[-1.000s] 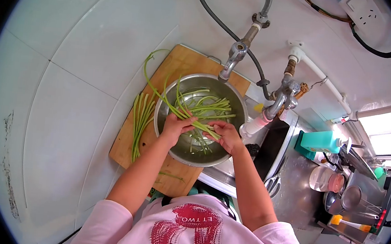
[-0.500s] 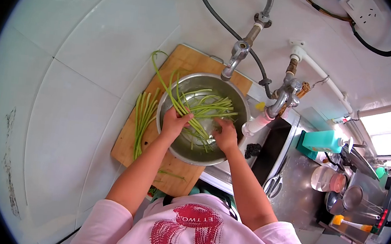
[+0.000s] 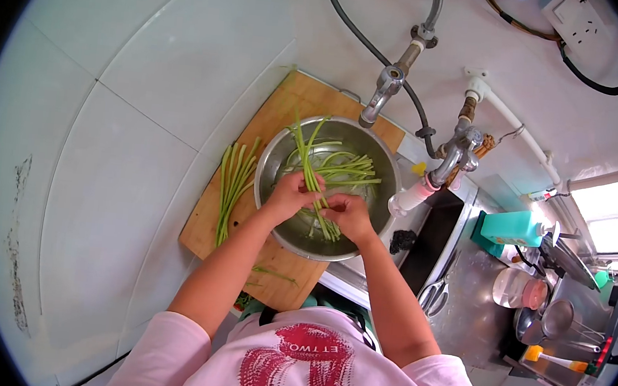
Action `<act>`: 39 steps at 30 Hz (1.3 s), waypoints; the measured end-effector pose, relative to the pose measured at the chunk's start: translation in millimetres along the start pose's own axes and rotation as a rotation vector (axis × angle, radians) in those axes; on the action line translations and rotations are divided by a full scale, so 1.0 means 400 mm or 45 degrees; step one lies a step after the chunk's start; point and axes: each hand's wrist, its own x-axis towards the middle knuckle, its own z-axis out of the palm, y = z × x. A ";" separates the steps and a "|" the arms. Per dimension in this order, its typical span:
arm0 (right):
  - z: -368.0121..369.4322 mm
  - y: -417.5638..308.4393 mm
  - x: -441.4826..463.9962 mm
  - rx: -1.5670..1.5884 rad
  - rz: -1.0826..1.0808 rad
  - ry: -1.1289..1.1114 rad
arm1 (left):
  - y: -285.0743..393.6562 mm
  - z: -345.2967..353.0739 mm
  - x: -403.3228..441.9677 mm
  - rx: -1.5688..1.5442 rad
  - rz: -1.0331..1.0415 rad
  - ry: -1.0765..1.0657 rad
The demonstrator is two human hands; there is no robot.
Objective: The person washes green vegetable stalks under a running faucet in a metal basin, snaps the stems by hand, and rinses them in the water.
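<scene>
My left hand (image 3: pixel 294 195) is closed round a small bunch of long green vegetable stems (image 3: pixel 307 152) over a metal basin (image 3: pixel 270 161). The bunch slants across the basin, its upper ends near the far rim. My right hand (image 3: pixel 349 215) pinches the same bunch lower down, its fingertips close to those of my left. More cut stems (image 3: pixel 356 171) lie inside the basin, apparently in water. Left of it, another pile of stems (image 3: pixel 232 186) rests on the wooden cutting board (image 3: pixel 201 229) that the basin stands on.
Two metal taps hang above: one tap (image 3: pixel 384 92) near the basin's far rim, another tap (image 3: pixel 442 161) with a pink-white nozzle to its right. Scissors (image 3: pixel 434 294) lie on the steel counter (image 3: pixel 465 312). A teal bottle (image 3: pixel 510 227) and a strainer (image 3: pixel 557 318) are farther right.
My right hand has moved from loose stems in the basin to the bunch in my left hand. The bunch has turned more upright, and its long curled tip no longer reaches out over the board.
</scene>
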 end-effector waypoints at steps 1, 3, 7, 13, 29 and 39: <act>-0.001 0.003 0.000 -0.296 0.054 -0.001 | -0.014 -0.002 0.004 0.053 -0.050 0.001; -0.010 0.000 -0.003 -0.558 0.117 -0.004 | -0.045 -0.019 0.016 -0.089 -0.086 0.155; 0.019 0.020 -0.007 -0.966 0.036 0.538 | -0.104 -0.041 0.035 -0.039 -0.120 0.349; 0.063 0.018 0.000 -1.099 0.043 0.087 | -0.135 0.007 0.016 -0.374 -0.351 0.252; 0.035 -0.051 -0.014 -1.217 -0.155 0.260 | -0.056 0.062 0.008 -0.431 -0.195 0.275; 0.013 -0.159 -0.024 -1.192 0.231 -0.277 | 0.000 -0.003 -0.014 -0.438 -0.542 0.055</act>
